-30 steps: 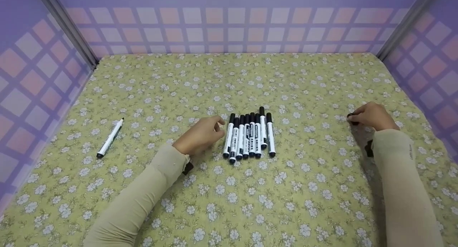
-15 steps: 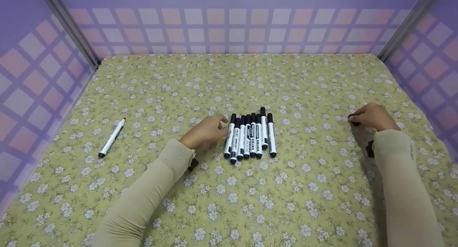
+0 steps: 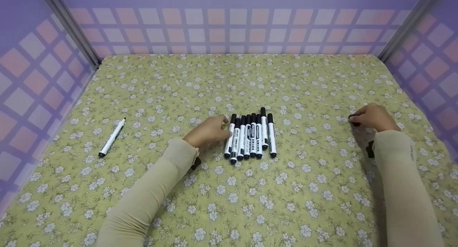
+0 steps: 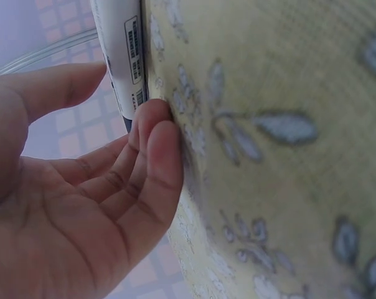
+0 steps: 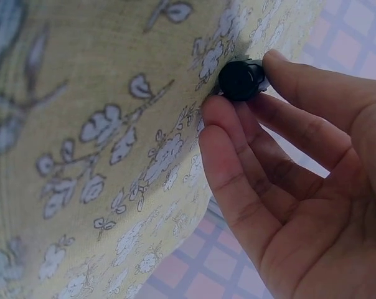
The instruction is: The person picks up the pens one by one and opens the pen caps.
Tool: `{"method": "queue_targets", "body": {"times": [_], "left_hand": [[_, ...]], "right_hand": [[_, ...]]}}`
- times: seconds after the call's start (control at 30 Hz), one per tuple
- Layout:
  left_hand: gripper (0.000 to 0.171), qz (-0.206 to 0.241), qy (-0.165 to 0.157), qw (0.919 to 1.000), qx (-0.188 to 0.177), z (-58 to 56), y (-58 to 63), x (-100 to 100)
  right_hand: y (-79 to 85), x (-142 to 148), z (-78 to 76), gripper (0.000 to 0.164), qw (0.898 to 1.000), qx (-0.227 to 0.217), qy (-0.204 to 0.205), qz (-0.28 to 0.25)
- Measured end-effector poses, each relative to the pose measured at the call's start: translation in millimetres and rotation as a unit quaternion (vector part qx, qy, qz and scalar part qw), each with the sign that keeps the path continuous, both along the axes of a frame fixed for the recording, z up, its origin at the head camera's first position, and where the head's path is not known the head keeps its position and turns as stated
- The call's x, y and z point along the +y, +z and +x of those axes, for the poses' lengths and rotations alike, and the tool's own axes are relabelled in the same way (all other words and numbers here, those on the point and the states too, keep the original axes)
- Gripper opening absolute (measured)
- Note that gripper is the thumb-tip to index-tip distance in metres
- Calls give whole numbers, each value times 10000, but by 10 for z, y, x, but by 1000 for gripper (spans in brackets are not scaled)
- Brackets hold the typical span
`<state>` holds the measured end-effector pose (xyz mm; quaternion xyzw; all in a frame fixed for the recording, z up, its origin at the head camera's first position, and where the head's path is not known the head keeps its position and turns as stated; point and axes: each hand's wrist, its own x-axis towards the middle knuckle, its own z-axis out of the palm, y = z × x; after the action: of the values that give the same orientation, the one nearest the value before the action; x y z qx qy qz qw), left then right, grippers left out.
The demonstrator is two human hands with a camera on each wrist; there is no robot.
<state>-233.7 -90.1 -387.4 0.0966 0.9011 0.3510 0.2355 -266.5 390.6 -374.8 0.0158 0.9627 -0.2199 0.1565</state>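
Observation:
Several white markers with black caps lie side by side in a row at the middle of the table, among them the leftmost marker (image 3: 232, 136). Right beside it is my left hand (image 3: 209, 130), thumb and fingers loosely bent and apart. In the left wrist view the thumb tip is close to the white marker barrel (image 4: 121, 53); whether it touches cannot be told. Far to the right, my right hand (image 3: 375, 117) pinches a small black marker cap (image 5: 241, 81) between thumb and fingers, low at the cloth.
An uncapped white marker (image 3: 112, 137) lies alone on the left, its dark tip pointing away. A yellow floral cloth (image 3: 304, 204) covers the table. Purple checked walls (image 3: 236, 21) enclose the back and both sides.
My left hand has moved slightly right, up to the leftmost marker of the row. The right hand stays in place with the cap.

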Motion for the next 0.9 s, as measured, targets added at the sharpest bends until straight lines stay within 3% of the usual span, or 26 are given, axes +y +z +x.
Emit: {"method": "queue_targets", "body": {"times": [0.9], "left_hand": [[52,-181,-2,9998,86,-65,-23,65]], "right_hand": [[4,8,27,47,10000,67,47,-6]]}}
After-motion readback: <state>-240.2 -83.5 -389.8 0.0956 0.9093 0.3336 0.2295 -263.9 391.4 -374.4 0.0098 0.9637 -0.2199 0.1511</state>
